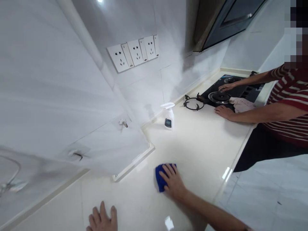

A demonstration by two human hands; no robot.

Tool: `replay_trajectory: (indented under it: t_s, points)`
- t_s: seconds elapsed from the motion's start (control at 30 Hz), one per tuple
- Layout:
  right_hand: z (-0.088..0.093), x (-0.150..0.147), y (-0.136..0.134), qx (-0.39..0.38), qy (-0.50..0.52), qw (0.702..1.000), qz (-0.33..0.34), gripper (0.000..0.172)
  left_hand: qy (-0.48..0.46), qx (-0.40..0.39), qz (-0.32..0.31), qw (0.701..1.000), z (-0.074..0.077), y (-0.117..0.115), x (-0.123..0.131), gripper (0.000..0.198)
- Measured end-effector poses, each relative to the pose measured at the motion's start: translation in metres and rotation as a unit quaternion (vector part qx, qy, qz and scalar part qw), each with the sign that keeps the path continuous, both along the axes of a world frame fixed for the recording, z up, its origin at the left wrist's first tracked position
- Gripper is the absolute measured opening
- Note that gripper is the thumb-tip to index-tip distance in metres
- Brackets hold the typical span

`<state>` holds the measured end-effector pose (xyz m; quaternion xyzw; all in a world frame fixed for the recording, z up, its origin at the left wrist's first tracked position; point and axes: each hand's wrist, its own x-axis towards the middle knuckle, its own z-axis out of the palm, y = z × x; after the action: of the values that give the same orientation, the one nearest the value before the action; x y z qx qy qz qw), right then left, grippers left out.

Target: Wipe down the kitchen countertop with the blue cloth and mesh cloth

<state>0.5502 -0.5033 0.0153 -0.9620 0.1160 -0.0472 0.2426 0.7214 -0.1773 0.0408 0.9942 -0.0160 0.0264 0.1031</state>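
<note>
The cream stone counter (204, 150) runs along a white tiled wall (72, 80), below a white panel of three power sockets (133, 53) and beside a black glass gas hob (231, 81).

In the head view, the person's right hand (172, 181) lies palm down on a blue microfibre cloth (160, 178), its fingers spread and not clenched or gripping a fold. The cloth sits on the counter, mostly beneath the palm. The left hand (102, 219) is open and rests bare on the stone at the lower edge of the view, near the cloth but not touching it. A flat, spread palm looks like the right way to work a cloth, as it shares the pressure evenly across the stone.

A white spray bottle (169, 118) with a dark label stands upright by the back upstand, well apart from both hands; its opaque body hides how much liquid it holds. A black pan support (193, 103) sits on the counter beside the hob. At the hob, a co-worker's hand (226, 86) touches a burner (218, 98), and their other hand (223, 112) rests beside a pink cloth (242, 105).
</note>
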Motion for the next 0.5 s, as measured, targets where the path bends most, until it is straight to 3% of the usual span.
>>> replay_trajectory:
  t_s: [0.1,0.2,0.3,0.37,0.5]
  points:
    - [-0.002,-0.051,0.056,0.04,0.004,0.998,0.053,0.081,-0.004,-0.005,-0.008,1.0,0.003,-0.001,-0.004,0.091]
    - [-0.003,-0.094,0.061,0.052,0.003,0.992,0.117,0.082,-0.016,-0.006,-0.029,0.999,-0.001,0.002,-0.004,0.091]
    - [-0.011,-0.131,0.01,-0.002,0.028,0.998,0.06,0.076,-0.012,-0.007,-0.043,0.999,-0.009,0.005,0.0,0.09]
    - [-0.016,-0.155,-0.043,-0.072,0.048,0.995,-0.057,0.072,0.007,-0.007,-0.047,0.999,-0.013,0.008,0.001,0.092]
    - [-0.015,-0.187,-0.158,-0.189,0.055,0.95,-0.242,0.062,0.048,-0.018,-0.088,0.995,-0.019,0.022,-0.019,0.091]
